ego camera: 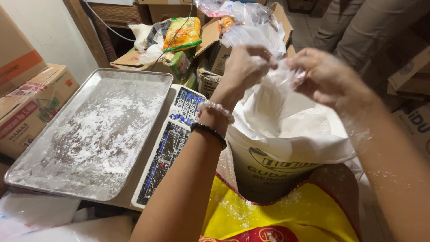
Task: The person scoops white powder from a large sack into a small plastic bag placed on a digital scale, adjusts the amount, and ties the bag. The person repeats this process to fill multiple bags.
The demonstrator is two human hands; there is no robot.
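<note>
Both hands, the left hand (244, 67) and the right hand (324, 76), pinch a small clear plastic bag (280, 76) between closed fingers, just above the open white flour sack (286, 148). The bag looks unfilled; the dusted scale tray (89, 130) left of the fingers holds no bag.

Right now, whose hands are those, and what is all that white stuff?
There is one picture, taken by a camera on a person's head, looking down at their own two hands. No machine is here. The left hand and the right hand pinch a small clear plastic bag between them, over a big open sack of white powder, maybe flour. Both hands are dusty with it. To the left lies a metal tray sprinkled with the same powder, resting on a weighing scale with buttons. Cardboard boxes stand around, and another person's legs show at the top.
</note>
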